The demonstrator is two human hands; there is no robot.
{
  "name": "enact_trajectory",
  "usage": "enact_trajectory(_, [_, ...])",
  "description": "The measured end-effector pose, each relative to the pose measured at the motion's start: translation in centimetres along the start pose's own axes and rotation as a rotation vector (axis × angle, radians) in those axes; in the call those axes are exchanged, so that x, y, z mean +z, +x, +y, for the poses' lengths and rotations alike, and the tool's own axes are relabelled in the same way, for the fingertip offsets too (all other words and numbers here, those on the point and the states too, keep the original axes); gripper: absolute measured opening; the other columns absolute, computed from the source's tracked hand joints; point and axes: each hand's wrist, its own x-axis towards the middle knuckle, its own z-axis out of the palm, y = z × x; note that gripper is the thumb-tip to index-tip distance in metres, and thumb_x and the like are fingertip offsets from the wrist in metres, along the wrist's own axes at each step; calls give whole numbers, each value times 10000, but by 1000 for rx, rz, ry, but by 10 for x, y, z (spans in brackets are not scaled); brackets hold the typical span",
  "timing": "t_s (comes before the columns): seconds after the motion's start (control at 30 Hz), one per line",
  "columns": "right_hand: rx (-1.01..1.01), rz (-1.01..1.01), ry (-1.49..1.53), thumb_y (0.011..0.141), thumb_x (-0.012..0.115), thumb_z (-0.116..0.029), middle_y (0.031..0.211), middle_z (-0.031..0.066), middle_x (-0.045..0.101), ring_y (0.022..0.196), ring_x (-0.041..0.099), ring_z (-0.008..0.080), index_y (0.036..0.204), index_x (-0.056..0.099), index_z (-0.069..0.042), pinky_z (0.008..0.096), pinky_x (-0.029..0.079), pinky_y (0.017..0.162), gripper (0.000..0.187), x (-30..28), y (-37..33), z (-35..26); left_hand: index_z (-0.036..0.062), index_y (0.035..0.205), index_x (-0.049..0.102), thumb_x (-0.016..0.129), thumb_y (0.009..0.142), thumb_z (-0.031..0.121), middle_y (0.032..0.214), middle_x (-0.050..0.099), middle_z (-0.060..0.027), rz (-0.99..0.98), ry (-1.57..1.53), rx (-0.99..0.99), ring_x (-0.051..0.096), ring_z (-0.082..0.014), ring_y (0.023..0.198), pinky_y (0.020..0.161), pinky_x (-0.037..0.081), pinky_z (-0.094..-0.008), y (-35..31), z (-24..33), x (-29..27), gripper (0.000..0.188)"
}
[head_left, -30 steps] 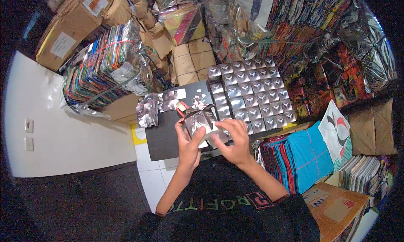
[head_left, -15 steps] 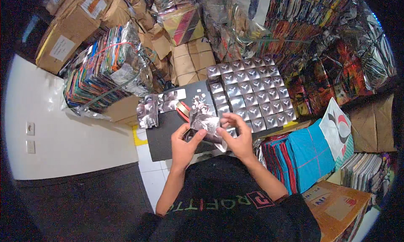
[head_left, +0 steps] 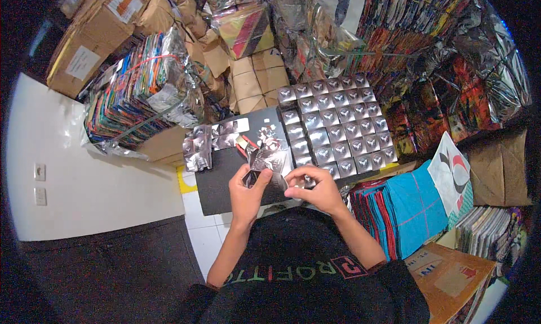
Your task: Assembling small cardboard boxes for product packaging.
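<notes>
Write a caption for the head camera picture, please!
Both hands, left hand and right hand, fold a silver box beside finished boxes.

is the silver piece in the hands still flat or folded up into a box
Partly folded: the silver piece shows bent panels and an opening between left hand and right hand, unlike the finished boxes.
</notes>
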Motion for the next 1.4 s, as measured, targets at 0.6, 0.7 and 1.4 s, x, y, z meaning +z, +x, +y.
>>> enact_trajectory(0.6, [-328, 220, -334, 792, 850, -261, 926, 47, 686, 892, 607, 199, 986, 711, -83, 340, 438, 844, 297, 7, 14, -5, -27, 1188, 650, 623, 1004, 77, 1100, 698, -50, -10, -421, -85, 629, -101, 975, 898, 491, -272, 5, -4, 2, 214])
enact_trajectory(0.7, [-201, 330, -79, 908, 722, -179, 981, 62, 704, 920, 626, 172, 1036, 710, -45, 323, 491, 852, 186, 6, 16, 13, -37, 1228, 634, 629, 992, 73, 1126, 701, -75, -21, -522, -62, 640, -113, 995, 912, 494, -286, 10, -7, -7, 260])
enact_trajectory(1.4, [231, 173, 930, 977, 643, -13, 1126, 83, 668, 1052, 628, 140, 1492, 408, -113, 320, 505, 935, 575, -3, 35, 26, 69, 1500, 332, 969, 623, 444, 1511, 398, -201, -48, 628, 619, 445, -382, 1371, 1186, 297, -488, 22, -4, -16, 1147])
